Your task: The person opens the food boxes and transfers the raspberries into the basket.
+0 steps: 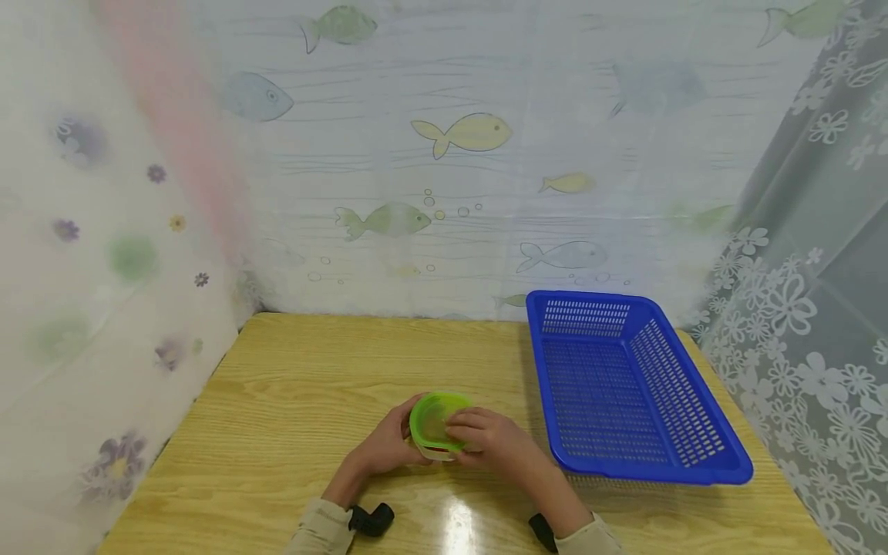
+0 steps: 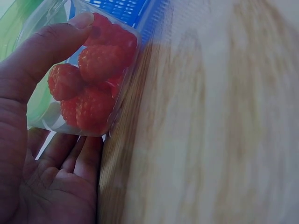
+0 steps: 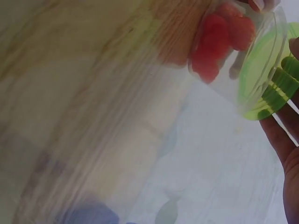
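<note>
A small clear plastic container (image 3: 229, 88) holds several red raspberries (image 2: 96, 65), which show through its wall in both wrist views. Over its mouth lies a translucent green lid (image 1: 428, 418), which looks slightly slanted against the container's rim in the right wrist view. My left hand (image 1: 385, 445) grips the container from the left, thumb on one side and fingers on the other. From the right, my right hand (image 1: 498, 443) holds the lid, its fingers over the top and its thumb near the edge. Whether the lid is fastened anywhere, I cannot tell.
A blue plastic basket (image 1: 548, 393) with perforated walls stands on the right of the wooden table (image 1: 298, 385), close to my right hand. A fish-patterned curtain (image 1: 458, 193) hangs behind the table, with flowered curtains at both sides.
</note>
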Available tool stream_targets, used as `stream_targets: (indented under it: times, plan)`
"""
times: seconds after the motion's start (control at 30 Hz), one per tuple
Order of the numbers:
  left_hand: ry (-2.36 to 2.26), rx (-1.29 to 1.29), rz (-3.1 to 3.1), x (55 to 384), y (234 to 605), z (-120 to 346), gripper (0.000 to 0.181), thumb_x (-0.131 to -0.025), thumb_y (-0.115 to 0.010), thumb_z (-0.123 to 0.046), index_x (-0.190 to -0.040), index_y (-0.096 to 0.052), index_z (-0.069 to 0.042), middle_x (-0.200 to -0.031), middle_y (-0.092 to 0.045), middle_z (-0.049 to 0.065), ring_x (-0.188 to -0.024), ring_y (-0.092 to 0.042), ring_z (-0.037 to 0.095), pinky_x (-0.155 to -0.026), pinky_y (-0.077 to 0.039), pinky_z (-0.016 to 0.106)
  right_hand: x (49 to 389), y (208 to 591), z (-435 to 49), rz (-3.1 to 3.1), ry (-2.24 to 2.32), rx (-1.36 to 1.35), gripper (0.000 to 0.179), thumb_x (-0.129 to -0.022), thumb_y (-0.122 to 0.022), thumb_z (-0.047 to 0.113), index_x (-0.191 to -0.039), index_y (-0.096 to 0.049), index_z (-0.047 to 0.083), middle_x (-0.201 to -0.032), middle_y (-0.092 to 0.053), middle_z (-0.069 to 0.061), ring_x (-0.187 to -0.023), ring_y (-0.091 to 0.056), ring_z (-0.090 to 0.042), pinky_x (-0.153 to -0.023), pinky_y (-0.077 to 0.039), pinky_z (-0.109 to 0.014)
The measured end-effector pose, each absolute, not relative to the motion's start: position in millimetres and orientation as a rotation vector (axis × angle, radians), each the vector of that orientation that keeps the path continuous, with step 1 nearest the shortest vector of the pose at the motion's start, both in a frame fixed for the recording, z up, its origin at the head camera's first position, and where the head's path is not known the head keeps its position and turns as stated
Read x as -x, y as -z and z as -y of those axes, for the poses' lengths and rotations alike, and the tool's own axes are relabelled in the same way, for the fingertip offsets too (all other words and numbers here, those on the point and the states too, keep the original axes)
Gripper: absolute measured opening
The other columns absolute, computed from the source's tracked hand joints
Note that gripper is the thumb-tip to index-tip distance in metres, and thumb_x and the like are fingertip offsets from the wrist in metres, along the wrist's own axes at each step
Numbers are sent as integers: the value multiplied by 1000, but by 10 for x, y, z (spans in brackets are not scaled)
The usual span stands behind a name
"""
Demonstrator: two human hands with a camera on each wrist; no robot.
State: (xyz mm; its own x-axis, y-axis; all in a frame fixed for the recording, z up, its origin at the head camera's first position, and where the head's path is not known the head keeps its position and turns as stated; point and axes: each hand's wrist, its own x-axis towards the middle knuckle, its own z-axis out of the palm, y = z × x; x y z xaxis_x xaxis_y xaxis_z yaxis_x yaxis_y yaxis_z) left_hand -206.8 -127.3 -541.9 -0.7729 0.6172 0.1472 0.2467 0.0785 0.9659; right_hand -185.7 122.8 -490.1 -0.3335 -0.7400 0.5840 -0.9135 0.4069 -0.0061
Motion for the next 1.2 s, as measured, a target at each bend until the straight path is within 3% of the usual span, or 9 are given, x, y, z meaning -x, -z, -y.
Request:
stream_targets:
  times: [0.6,1.2]
  plan:
    - [-1772,-929,-2064,2086,5459,1267,82,-82,-85,-6,-151,-43,-10,-140,-56,11,-127,-57,12,-106,-47,29,1887,4793,-1167,2121,-598,-1357,32,-75,-87,0,-105,-76,5,-110,-73,-5,-104,-71,-19,-91,-57,-23]
    - [-1775,-833,-2091,2058,5465,1251,81,-78,-87,-4,-148,-48,-13,-142,-56,8,-128,-57,13,-107,-46,27,1925,4772,-1160,2138,-641,-1322,35,-76,-86,-2,-107,-73,5,-105,-71,-3,-94,-70,-14,-80,-56,-15]
